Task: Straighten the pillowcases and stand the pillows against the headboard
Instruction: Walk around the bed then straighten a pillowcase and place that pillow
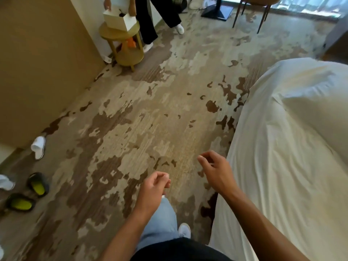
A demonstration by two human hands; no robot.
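A bed point(278, 166) with a rumpled white sheet fills the right side of the view. On it, at the right edge, lies a white bulky fold point(316, 110) that may be a pillow or a duvet; I cannot tell which. No headboard shows. My left hand point(154, 187) hovers over the carpet with its fingers curled in and nothing in it. My right hand point(214, 168) hangs just left of the bed's edge, fingers loosely apart, holding nothing.
Patterned carpet point(150, 110) stretches ahead. A second person point(150, 19) stands by a round gold side table point(122, 34) bearing a white box point(120, 20). Slippers point(38, 146) and dark shoes point(37, 184) lie at the left wall. A chair point(259, 8) and table base point(216, 10) stand far back.
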